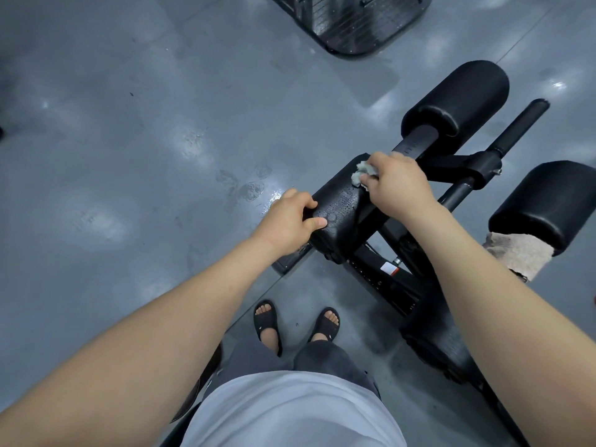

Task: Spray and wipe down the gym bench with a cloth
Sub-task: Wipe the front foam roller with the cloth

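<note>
One cloth (362, 174) in right grip (398, 185); left grip (290, 221) holds pad (342, 204).

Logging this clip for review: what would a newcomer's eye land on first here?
At centre frame, the right hand presses a crumpled cloth onto a black pad beaded with droplets, while the left hand grips the pad's near edge. At the right edge, a beige rag lies against another black roller.
</note>
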A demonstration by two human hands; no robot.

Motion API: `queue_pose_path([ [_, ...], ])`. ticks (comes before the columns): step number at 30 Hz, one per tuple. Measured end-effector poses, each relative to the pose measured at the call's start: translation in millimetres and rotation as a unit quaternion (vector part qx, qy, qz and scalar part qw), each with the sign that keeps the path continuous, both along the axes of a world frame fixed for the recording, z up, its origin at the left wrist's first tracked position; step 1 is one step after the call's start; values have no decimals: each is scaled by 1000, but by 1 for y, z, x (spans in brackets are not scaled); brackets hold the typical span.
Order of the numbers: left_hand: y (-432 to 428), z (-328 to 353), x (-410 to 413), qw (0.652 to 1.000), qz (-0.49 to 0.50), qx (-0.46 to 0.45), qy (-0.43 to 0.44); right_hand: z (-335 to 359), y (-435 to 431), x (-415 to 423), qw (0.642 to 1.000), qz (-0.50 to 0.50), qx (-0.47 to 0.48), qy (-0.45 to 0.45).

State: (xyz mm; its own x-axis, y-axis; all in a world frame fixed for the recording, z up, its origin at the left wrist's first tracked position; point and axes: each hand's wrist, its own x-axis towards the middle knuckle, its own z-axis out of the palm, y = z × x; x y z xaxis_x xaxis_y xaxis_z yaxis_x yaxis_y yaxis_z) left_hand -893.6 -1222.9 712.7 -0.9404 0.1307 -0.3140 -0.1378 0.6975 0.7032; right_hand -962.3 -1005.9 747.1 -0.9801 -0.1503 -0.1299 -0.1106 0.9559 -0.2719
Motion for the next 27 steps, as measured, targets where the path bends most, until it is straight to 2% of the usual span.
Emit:
queue_pose_path([
  [8, 0, -1, -1, 1000, 14, 24, -4, -2, -4, 47, 992, 106, -60, -22],
  [10, 0, 1, -1, 1000, 12, 27, -8, -1, 3, 38, 994, 97, -51, -29],
  [14, -2, 3, 1, 1000, 2, 29, -12, 2, 11, 17, 1000, 4, -28, -9],
  [20, -5, 1, 4, 998, 15, 60, -4, 1, -9, 45, 999, 36, -20, 0],
  [25, -7, -1, -2, 999, 4, 50, -7, -2, -23, 75, 993, 111, -40, -25],
  [27, -7, -1, -3, 999, 1, 53, -9, 2, -18, 71, 994, 101, -38, -27],
])
